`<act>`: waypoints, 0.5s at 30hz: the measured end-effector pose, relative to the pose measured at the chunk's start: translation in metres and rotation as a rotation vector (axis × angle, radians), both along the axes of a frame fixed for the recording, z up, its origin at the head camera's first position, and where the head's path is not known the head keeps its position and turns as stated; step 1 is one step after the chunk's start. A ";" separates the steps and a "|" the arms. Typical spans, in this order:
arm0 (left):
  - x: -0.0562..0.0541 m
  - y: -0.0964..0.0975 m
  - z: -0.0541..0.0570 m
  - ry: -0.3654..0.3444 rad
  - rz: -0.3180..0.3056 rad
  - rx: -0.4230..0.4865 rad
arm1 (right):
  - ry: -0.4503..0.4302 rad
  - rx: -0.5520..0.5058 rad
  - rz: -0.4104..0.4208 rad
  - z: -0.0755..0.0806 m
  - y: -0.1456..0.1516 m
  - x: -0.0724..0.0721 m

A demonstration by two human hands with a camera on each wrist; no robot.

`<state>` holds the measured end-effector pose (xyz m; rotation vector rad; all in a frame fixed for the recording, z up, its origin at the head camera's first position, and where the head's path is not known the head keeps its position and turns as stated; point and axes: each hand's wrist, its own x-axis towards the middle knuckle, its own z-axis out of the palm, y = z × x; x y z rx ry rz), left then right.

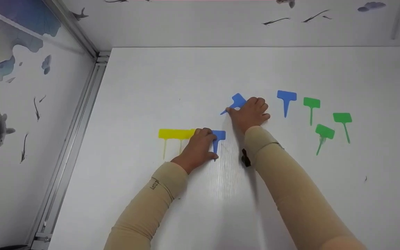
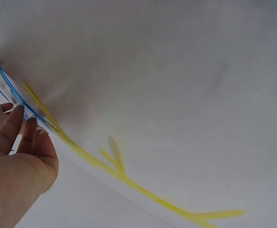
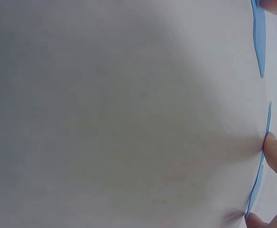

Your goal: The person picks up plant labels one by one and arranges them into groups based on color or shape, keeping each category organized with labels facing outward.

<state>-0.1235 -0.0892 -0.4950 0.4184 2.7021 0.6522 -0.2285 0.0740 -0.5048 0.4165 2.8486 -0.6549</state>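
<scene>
Yellow T-shaped plant labels lie side by side in a row, partly hidden under my left hand. At the row's right end is a blue T-shaped plant label; my left fingers touch its head and the thumb is by its stem tip. Farther back and to the right, my right hand holds a second blue plant label, tilted, with its stem pointing down left. In the right wrist view the thumb and a finger press on that label. The left wrist view shows the yellow row edge-on.
Another blue plant label lies right of my right hand. Beyond it are green plant labels and a third green label. A metal frame rail borders the white table on the left; printed panels stand behind and left.
</scene>
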 end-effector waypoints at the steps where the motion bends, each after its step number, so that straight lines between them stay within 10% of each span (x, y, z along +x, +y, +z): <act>1: 0.000 0.000 0.000 0.003 -0.003 -0.001 | 0.004 -0.004 -0.004 0.000 0.000 0.000; 15: -0.001 0.001 0.000 0.012 0.000 -0.011 | 0.090 -0.184 -0.027 0.005 -0.001 0.001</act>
